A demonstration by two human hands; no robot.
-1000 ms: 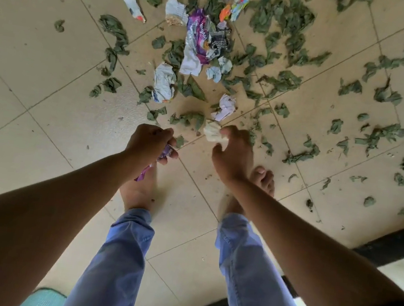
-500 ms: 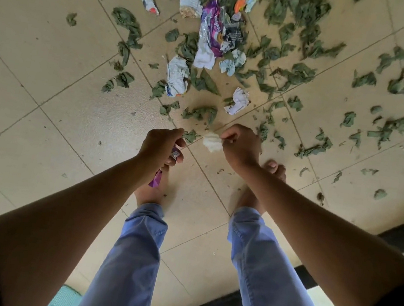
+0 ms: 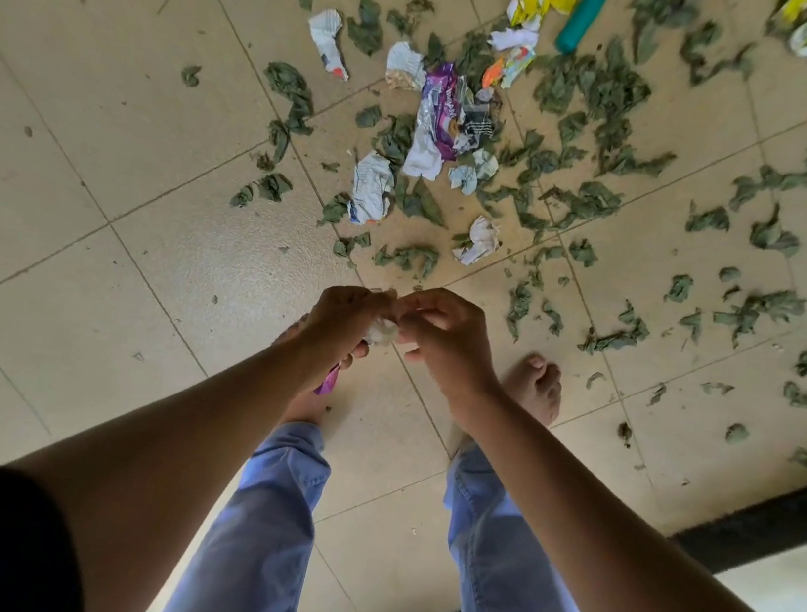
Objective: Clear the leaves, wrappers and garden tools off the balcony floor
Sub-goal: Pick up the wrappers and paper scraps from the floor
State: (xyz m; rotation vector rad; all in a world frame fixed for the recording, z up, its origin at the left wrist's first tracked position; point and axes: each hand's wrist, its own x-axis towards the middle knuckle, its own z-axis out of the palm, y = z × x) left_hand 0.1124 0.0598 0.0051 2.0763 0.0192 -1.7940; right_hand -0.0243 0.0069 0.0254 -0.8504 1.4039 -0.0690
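Between the hands: white crumpled wrapper (image 3: 382,330), pinched by both.
Left hand (image 3: 342,318): fingers curled, also gripping purple wrapper (image 3: 328,382).
Right hand (image 3: 444,335): fingers curled, touching left.
Beyond hands: leaves (image 3: 598,89) on floor (image 3: 107,108).

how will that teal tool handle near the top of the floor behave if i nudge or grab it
The teal tool handle looks round and smooth, so a nudge would probably roll it across the beige floor tiles. It appears rigid, likely heavier than the crumpled wrappers around it, and easy to grip. Its working end is out of view.
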